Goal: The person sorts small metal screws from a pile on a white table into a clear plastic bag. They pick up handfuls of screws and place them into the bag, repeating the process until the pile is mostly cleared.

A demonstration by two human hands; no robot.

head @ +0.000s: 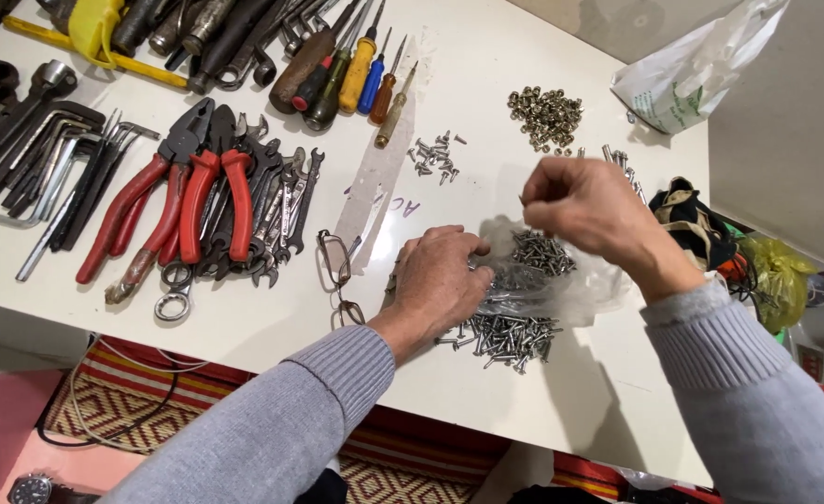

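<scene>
2 hands worked over a white tabletop. The left hand lay flat with its fingers spread a little, pressing down on a clear plastic bag full of small silver screws. The right hand was lifted above the bag with its fingers pinched tight together, but what it pinched was too small to see. More screws lay in a loose pile on the tabletop, just below the bag. A pair of glasses sat just beside the left hand. Red pliers, spanners and screwdrivers lay farther off to the left. A small heap of nuts sat near the far edge.
</scene>
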